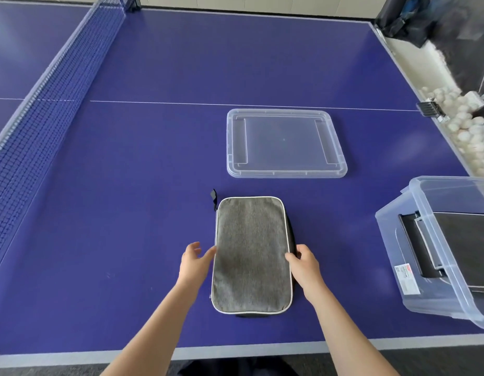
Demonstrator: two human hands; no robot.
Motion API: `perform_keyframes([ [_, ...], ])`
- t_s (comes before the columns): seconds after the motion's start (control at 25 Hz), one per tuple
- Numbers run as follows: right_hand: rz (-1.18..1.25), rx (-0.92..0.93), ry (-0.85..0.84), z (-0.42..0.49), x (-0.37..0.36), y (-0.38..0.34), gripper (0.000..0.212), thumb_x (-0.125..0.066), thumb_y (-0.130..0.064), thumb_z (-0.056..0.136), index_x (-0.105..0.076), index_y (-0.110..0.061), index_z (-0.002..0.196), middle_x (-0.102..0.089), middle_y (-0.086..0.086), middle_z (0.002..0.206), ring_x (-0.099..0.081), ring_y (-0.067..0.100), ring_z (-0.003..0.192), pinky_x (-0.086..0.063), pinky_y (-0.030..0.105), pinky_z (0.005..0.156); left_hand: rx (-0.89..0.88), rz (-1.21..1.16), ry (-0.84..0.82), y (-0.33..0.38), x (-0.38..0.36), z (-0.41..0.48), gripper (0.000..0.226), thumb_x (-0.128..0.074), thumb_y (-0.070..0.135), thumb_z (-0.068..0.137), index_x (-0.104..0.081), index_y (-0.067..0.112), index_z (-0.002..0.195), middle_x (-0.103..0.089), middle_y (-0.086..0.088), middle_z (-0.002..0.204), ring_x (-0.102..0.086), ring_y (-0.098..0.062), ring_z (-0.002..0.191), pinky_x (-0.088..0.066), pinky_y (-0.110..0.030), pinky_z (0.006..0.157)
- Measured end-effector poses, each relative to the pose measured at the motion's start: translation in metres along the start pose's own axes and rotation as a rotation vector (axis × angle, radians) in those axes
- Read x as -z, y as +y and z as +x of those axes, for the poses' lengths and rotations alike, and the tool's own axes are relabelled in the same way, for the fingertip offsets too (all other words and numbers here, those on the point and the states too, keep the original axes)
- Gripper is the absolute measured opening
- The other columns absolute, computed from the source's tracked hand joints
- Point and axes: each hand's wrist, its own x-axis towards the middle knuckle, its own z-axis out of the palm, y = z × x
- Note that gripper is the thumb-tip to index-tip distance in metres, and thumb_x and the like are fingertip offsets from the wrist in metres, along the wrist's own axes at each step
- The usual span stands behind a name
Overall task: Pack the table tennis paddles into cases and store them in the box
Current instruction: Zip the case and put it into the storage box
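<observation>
While the right hand (306, 267) grips it, the grey woven case (251, 253) lies flat

We see a blue table tennis table (154, 164), its net (45, 118) stretched at left, white balls (468, 137) heaped beside its right edge.

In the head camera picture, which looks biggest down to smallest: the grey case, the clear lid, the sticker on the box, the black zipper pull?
1. The grey case and the clear lid look about alike; the case lies nearer the camera, so I leave them unranked.
2. The sticker.
3. The zipper pull.
</observation>
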Motion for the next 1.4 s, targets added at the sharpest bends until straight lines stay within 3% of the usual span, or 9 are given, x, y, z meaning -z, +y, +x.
perform_keyframes([
  [0.24, -0.012, -0.032, -0.027, 0.015, 0.002, 0.009, 0.015, -0.046, -0.015, 0.096, -0.051, -0.012, 0.11, -0.058, 0.01, 0.106, -0.052, 0.017, 0.079, -0.043, 0.025, 0.062, 0.16, -0.134, -0.139, 0.008, -0.017, 0.019, 0.067, -0.07, 0.038, 0.084, -0.04, 0.015, 0.14, -0.053, -0.005, 0.128, -0.053, -0.02, 0.106, -0.049, -0.039, 0.087],
  [0.44, -0.04, -0.025, -0.072, 0.024, 0.007, 0.016, 0.018, -0.045, -0.016, 0.097, -0.051, -0.013, 0.114, -0.059, 0.011, 0.11, -0.054, 0.019, 0.086, -0.044, 0.03, 0.072, 0.155, -0.102, -0.157, 0.007, -0.026, 0.031, 0.054, -0.081, 0.038, 0.072, -0.06, 0.009, 0.113, -0.067, -0.003, 0.102, -0.065, -0.017, 0.088, -0.055, -0.033, 0.069],
  [0.56, -0.058, -0.018, -0.089, 0.029, 0.008, 0.019, 0.023, -0.044, -0.014, 0.097, -0.051, -0.012, 0.119, -0.059, 0.009, 0.114, -0.057, 0.023, 0.095, -0.045, 0.033, 0.079, 0.17, -0.083, -0.252, 0.009, -0.027, 0.038, 0.053, -0.085, 0.035, 0.067, -0.063, 0.01, 0.108, -0.07, -0.007, 0.106, -0.067, -0.023, 0.096, -0.055, -0.039, 0.087],
  [0.72, -0.081, -0.001, -0.085, 0.032, 0.009, 0.022, 0.016, -0.042, -0.006, 0.095, -0.053, -0.007, 0.106, -0.062, 0.016, 0.107, -0.057, 0.031, 0.085, -0.043, 0.031, 0.07, 0.216, -0.149, -0.299, 0.014, -0.032, 0.042, 0.06, -0.087, 0.025, 0.066, -0.056, 0.007, 0.114, -0.069, -0.012, 0.109, -0.068, -0.027, 0.095, -0.059, -0.041, 0.075],
  [0.84, -0.102, 0.021, -0.072, 0.031, 0.011, 0.023, 0.016, -0.044, -0.006, 0.094, -0.057, -0.01, 0.103, -0.063, 0.011, 0.103, -0.058, 0.03, 0.083, -0.043, 0.029, 0.066, 0.236, -0.188, -0.318, 0.01, -0.037, 0.04, 0.063, -0.088, 0.03, 0.061, -0.057, 0.012, 0.113, -0.069, -0.008, 0.109, -0.068, -0.025, 0.097, -0.058, -0.038, 0.072],
  [0.96, -0.135, 0.041, -0.063, 0.03, 0.012, 0.023, 0.013, -0.045, -0.005, 0.093, -0.057, -0.008, 0.098, -0.063, 0.014, 0.1, -0.054, 0.023, 0.079, -0.042, 0.029, 0.065, 0.256, -0.248, -0.268, 0.01, -0.041, 0.036, 0.06, -0.089, 0.036, 0.057, -0.061, 0.014, 0.105, -0.07, -0.006, 0.102, -0.069, -0.024, 0.091, -0.057, -0.035, 0.064],
  [1.12, -0.045, 0.007, -0.011, 0.024, 0.013, 0.022, 0.018, -0.052, -0.012, 0.093, -0.058, -0.013, 0.11, -0.064, 0.006, 0.101, -0.06, 0.024, 0.092, -0.046, 0.03, 0.074, 0.257, -0.354, -0.211, 0.014, -0.045, 0.028, 0.053, -0.09, 0.026, 0.06, -0.063, 0.011, 0.102, -0.071, -0.009, 0.099, -0.07, -0.025, 0.083, -0.056, -0.031, 0.051],
  [1.28, 0.106, -0.004, 0.067, 0.005, 0.019, 0.026, 0.031, -0.061, -0.031, 0.09, -0.055, -0.023, 0.119, -0.063, -0.01, 0.101, -0.057, 0.0, 0.09, -0.044, 0.022, 0.076, 0.26, -0.48, -0.148, 0.022, -0.04, 0.016, 0.048, -0.089, 0.024, 0.062, -0.062, 0.013, 0.1, -0.072, -0.009, 0.098, -0.071, -0.026, 0.082, -0.056, -0.034, 0.051],
  [1.4, 0.226, 0.014, 0.088, -0.019, 0.016, 0.025, 0.024, -0.055, -0.041, 0.092, -0.059, -0.024, 0.109, -0.065, -0.008, 0.1, -0.061, 0.004, 0.092, -0.054, 0.031, 0.08, 0.271, -0.607, -0.075, 0.034, -0.028, 0.013, 0.05, -0.089, 0.028, 0.063, -0.06, 0.016, 0.102, -0.07, -0.006, 0.099, -0.069, -0.028, 0.086, -0.056, -0.039, 0.057],
])
